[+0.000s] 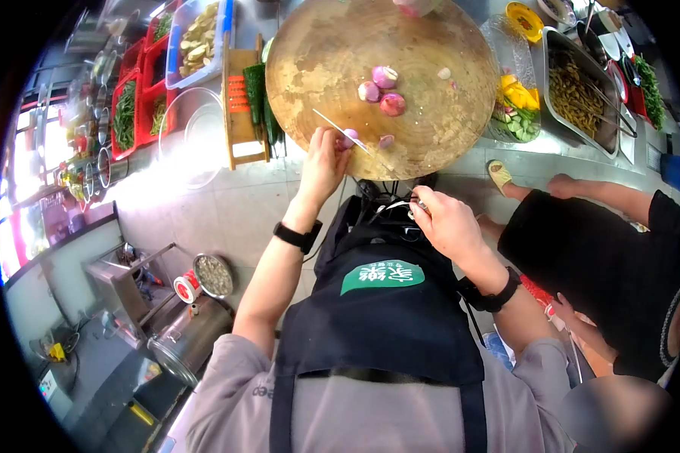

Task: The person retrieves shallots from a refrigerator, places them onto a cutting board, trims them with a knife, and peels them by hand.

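Observation:
My left hand (pixel 326 162) is at the near edge of a round wooden chopping board (pixel 317 60), its bent fingers holding a purple-red onion (pixel 348 139) down. A knife (pixel 340 130) shows as a thin bright line beside those fingers, seen nearly edge-on. My right hand (pixel 447 223) is closed round its handle end, just off the board in front of my apron; the fingers partly hide the handle. A small onion piece (pixel 386 141) lies right of the blade. Farther up, several peeled red onions (pixel 391 104) sit together, and another onion (pixel 415 6) is cut off by the top edge.
Cucumbers (pixel 255 90) and a wooden rack (pixel 242 113) flank the board's left. On the right stand a tub of cut vegetables (pixel 517 121) and a metal tray (pixel 612 143) of brown food. Another person (pixel 582 241) in black is close on my right. Red baskets (pixel 140 94) stand far left.

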{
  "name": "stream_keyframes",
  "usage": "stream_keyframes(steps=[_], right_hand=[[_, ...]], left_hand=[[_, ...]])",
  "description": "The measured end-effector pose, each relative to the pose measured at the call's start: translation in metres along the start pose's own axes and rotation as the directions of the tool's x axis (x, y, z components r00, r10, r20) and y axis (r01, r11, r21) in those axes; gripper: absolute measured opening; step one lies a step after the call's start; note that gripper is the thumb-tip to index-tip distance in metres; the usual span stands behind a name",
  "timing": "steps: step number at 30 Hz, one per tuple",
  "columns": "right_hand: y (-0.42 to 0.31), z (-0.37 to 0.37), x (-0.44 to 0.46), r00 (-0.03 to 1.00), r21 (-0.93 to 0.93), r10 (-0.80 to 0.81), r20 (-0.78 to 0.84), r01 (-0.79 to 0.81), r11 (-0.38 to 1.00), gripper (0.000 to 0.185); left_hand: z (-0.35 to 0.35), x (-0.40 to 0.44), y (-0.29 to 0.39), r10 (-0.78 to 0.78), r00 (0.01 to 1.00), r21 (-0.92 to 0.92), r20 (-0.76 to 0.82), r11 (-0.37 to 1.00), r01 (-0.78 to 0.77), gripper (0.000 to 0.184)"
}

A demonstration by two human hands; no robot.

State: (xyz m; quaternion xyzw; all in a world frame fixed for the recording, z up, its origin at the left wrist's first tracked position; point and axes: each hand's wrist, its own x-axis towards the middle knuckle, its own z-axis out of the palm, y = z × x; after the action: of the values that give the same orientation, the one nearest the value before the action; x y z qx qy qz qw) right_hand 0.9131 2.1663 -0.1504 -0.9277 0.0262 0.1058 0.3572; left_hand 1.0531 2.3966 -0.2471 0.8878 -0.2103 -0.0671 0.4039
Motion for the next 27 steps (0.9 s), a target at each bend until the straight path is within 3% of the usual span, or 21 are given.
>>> stream_keyframes(steps=[9,13,27], right_hand=[[-0.006,-0.005,-0.002,0.994,-0.062,0.052,0.099,-0.046,0.997,0.019],[-0.008,-0.008,-0.003,0.998,-0.04,-0.013,0.054,0.015,0.999,0.018],[-0.032,-0.005,-0.007,0.998,-0.143,0.045,0.051,-0.038,0.989,0.019]], left_hand=[[0.003,0.001,-0.006,0.019,0.998,-0.043,-0.055,0.999,-0.021,0.029],[0.003,0.0,-0.01,0.011,0.998,-0.06,-0.068,0.998,-0.015,0.027],[0.002,0.001,-0.006,0.046,0.993,-0.081,-0.108,0.995,-0.055,0.021]])
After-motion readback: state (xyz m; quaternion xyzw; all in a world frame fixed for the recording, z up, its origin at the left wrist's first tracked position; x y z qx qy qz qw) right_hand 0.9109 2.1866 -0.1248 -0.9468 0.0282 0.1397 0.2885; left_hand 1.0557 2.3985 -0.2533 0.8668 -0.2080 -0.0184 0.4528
